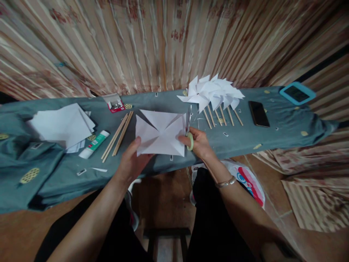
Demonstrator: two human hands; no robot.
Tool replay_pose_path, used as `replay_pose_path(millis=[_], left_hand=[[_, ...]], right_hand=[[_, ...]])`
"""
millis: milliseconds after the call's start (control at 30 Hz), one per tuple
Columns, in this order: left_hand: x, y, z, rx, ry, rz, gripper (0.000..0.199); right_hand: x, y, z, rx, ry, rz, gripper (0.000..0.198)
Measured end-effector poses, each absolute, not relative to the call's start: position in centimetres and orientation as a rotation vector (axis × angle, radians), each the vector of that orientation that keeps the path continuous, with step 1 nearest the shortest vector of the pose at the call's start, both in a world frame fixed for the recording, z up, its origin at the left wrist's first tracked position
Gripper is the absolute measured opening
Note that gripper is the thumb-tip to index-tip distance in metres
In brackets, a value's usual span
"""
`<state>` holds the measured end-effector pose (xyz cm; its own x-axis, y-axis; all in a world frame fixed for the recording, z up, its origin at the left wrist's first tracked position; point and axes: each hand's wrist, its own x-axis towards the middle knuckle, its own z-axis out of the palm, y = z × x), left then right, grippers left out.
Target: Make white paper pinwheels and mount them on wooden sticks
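Observation:
A white square sheet of paper (163, 136) is held up over the cloth-covered table, with slits running from its corners toward the middle; the upper left one gapes widest. My left hand (133, 156) grips its left lower edge, thumb on top. My right hand (199, 142) is closed around the pale green handles of a pair of scissors (190, 140), whose blades point away from me beside the paper's right edge. The right thumb also rests on that edge.
Several finished paper pinwheels (209, 92) on sticks lie behind to the right. Near them are a black phone (259, 114) and a blue-framed device (297, 93). To the left are wooden sticks (117, 136), a glue stick (94, 144), a red box of pins (116, 106) and stacked white paper (61, 123).

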<state>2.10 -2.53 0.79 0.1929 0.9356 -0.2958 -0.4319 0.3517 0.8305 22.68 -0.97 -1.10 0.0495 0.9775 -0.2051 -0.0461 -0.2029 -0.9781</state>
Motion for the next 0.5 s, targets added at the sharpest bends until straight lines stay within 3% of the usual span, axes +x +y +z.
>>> replay_pose_path(millis=[167,500], left_hand=[[2.6,-2.3,1.2,0.708,0.814,1.084,0.064],[4.0,-2.2,-0.8,0.884,1.065,1.183,0.052]], right_hand=[[21.1,-0.6,-1.5,-1.343,-0.865,1.266,0.045],[19.6,-0.7,-2.0,-1.304,-0.931,1.234,0.041]])
